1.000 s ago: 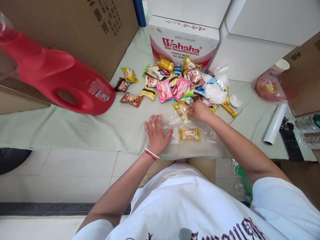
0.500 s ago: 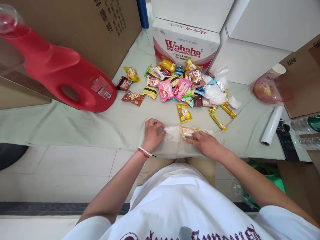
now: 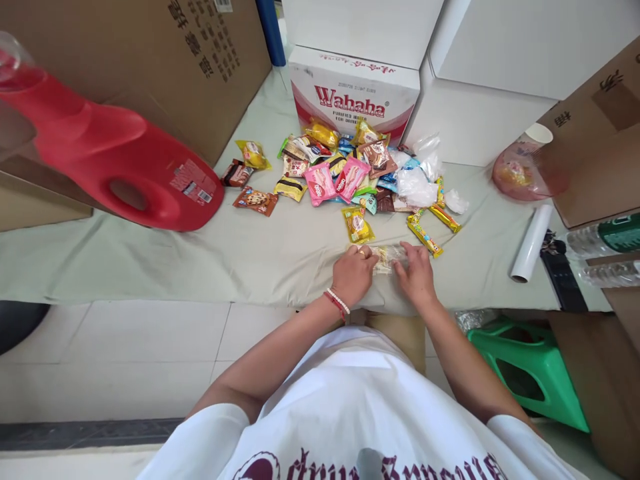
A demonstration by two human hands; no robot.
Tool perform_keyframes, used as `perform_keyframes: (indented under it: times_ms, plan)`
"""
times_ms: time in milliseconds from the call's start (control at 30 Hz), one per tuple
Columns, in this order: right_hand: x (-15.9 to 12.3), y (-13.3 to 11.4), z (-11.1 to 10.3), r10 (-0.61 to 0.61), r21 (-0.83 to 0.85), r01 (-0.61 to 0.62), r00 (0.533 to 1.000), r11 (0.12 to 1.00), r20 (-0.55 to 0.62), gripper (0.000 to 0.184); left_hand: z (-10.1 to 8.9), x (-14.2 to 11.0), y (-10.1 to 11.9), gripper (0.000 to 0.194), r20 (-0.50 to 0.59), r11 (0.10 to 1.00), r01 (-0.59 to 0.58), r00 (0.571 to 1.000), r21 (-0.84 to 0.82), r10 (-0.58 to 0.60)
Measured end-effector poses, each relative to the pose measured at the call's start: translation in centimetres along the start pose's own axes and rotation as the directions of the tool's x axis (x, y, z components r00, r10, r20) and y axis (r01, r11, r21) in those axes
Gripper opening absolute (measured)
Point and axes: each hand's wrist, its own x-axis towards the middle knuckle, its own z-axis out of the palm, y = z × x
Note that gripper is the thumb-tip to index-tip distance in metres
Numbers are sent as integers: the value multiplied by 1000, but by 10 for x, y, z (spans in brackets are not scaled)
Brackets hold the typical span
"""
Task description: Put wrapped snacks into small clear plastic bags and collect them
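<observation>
Just nearer than the snack pile (image 3: 345,177), the left hand (image 3: 354,275) has its grip pinched, seemingly on clear film (image 3: 396,252); next, a packet (image 3: 383,259), apparently part-wrapped, film end unfolded; then the right hand (image 3: 416,275), grip spread, touching that end.

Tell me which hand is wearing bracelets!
The left hand: it has white and red bracelets at its wrist, while the right hand has none.
</observation>
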Motion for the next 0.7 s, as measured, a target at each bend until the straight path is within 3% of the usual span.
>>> perform_keyframes:
  times_ms: [67, 167, 300, 400, 467, 533, 600, 700]
  plan:
    - [3, 5, 0, 58, -136, -64, 997, 989, -45, 41, 1, 0, -1, 31, -97, 995, 90, 992, 42, -85]
    - [5, 0, -9, 63, -181, -70, 997, 981, -44, 20, 0, 4, -5, 54, -203, 970, 240, 953, 48, -226]
    - [1, -25, -17, -3, 10, 3, 999, 1000, 38, 20, 2, 10, -4, 43, -110, 963, 268, 958, 37, -263]
    - [-2, -41, -11, -36, 312, 7, 995, 950, 88, 23, 2, 7, 6, 25, -160, 974, 224, 961, -13, -223]
    - [-3, -43, -4, 37, 580, -111, 990, 807, 138, 27, 2, 1, 13, 19, -254, 989, 122, 957, -87, -141]
    - [-5, -42, 3, 99, 769, -244, 968, 591, 231, 35, 4, -6, 19, 28, -322, 978, -30, 946, -207, -39]
    - [-8, -40, 9, 118, 843, -318, 948, 434, 297, 43, 8, -13, 24, 44, -334, 923, -164, 942, -347, 42]
    - [-12, -35, 12, 138, 870, -364, 931, 333, 337, 52, 11, -22, 24, 55, -288, 782, -237, 955, -576, 77]
